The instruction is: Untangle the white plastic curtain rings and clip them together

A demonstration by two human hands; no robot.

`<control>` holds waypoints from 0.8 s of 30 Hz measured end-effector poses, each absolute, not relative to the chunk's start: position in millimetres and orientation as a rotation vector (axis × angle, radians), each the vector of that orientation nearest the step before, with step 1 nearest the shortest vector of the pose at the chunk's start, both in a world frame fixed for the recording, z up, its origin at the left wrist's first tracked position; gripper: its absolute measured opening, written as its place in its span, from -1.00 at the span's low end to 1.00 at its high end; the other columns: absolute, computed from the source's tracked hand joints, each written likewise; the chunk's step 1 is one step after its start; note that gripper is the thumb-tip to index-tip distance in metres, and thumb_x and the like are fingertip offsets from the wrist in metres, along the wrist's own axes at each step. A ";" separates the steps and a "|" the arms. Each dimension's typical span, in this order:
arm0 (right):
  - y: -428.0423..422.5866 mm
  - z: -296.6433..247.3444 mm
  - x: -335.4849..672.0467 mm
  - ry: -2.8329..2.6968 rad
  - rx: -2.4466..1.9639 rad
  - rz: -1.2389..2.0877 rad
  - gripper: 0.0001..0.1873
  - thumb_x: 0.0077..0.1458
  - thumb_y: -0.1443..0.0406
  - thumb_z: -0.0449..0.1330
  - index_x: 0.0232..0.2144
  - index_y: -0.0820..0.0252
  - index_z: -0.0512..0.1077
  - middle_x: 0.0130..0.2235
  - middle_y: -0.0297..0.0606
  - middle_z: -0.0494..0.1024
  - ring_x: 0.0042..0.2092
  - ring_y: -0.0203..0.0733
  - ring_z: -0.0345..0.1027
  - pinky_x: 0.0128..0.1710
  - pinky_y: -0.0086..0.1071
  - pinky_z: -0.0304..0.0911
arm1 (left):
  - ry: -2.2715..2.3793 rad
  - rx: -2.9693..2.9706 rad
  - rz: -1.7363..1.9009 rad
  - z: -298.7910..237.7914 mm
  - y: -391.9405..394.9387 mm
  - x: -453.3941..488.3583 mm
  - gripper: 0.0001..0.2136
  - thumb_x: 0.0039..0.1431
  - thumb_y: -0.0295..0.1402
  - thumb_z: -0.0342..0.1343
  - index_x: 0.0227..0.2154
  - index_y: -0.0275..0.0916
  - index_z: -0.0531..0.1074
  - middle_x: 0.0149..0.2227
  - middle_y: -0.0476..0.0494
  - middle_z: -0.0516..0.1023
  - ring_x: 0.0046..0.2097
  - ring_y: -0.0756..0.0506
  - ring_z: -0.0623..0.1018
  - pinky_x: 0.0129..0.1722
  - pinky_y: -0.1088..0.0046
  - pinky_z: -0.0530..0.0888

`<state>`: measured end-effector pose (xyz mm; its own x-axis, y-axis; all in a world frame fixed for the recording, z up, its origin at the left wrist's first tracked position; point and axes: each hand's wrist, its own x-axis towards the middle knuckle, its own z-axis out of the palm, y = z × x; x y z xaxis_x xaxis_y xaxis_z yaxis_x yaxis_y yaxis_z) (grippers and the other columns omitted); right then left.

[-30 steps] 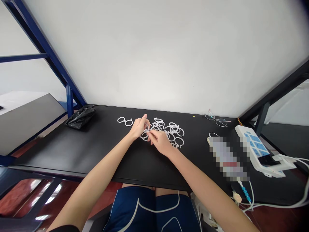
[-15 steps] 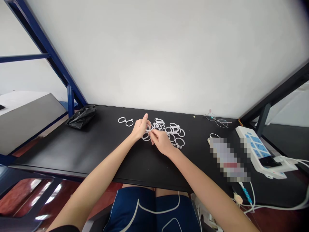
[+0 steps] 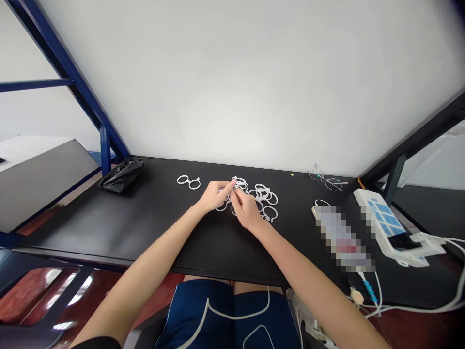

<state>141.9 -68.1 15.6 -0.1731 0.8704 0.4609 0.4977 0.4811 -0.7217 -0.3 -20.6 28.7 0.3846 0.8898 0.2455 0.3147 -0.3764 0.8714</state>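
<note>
White plastic rings with small eyelets, like curtain rings (image 3: 267, 194), lie in a loose pile on the black table. My left hand (image 3: 215, 196) is closed at the pile's left side, thumb pointing right, with white ring parts showing under its fingers. Against its fingertips, my right hand (image 3: 245, 207) is closed in a pinch. The fingers hide most of the ring they hold between them. Left of the hands, apart from the pile, lie two rings (image 3: 189, 182) joined side by side.
A black plastic bag (image 3: 122, 174) lies at the back left. Eyeglasses (image 3: 329, 183) rest at the back right. Nearer are a blurred-out phone (image 3: 341, 237) on a cable and a white power strip (image 3: 385, 223). The table's front edge (image 3: 152, 264) runs before my lap.
My hands have come together, the left thumb turning from upright to pointing right. My right hand has shifted slightly right. The joined pair of rings stays in place.
</note>
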 end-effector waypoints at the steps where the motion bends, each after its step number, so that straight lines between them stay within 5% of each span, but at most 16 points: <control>1: -68.0 16.2 142.1 -1.823 -1.158 0.508 -0.67 0.30 0.20 -0.08 -0.52 0.11 0.08 -0.62 -0.46 0.15 -0.58 -0.33 0.04 -0.53 -0.41 -0.02 | 1.051 1.903 0.983 28.6 -22.0 0.9 -0.46 0.25 0.04 -0.15 -0.63 -0.30 0.33 -0.63 0.00 0.27 -0.56 0.05 0.28 -0.55 0.53 0.26; 24: -65.9 16.8 143.3 -1.815 -1.202 0.487 -0.64 0.32 0.19 -0.12 -0.54 0.10 0.08 -0.65 -0.43 0.21 -0.61 -0.31 0.09 -0.53 -0.40 0.01 | 1.148 2.022 1.028 31.7 -25.7 4.7 -0.49 0.30 -0.05 -0.21 -0.64 -0.28 0.30 -0.61 -0.01 0.32 -0.53 0.03 0.26 -0.49 0.49 0.17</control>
